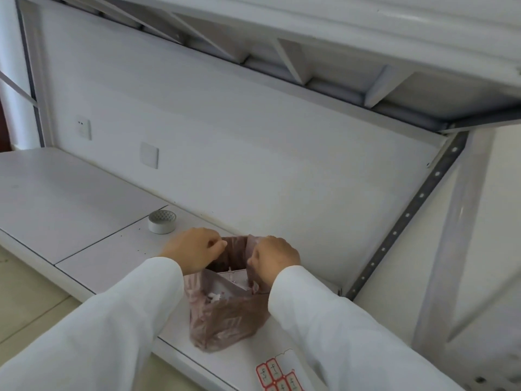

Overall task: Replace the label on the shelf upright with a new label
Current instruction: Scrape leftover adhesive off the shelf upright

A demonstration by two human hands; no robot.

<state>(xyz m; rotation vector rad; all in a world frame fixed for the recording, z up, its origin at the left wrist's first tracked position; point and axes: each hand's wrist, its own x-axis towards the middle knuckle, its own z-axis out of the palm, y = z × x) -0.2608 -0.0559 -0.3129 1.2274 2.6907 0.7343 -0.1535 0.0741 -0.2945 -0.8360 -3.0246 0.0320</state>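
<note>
A pinkish translucent plastic bag (225, 320) stands on the white shelf board (93, 249) and lines a small white box with scraps of paper inside. My left hand (194, 248) pinches the bag's left rim. My right hand (275, 256) grips the right rim, so the bag's mouth is held open. A sheet of red-bordered labels (277, 375) with handwritten numbers lies near the shelf's front edge, below the bag. The grey perforated shelf upright (406, 218) runs diagonally at the right. No label shows on it.
A roll of white tape (162, 221) sits on the shelf left of my hands. An upper shelf (310, 38) hangs overhead. The white back wall has a socket (84, 128) and a blank plate (149, 155). Tiled floor lies at the lower left.
</note>
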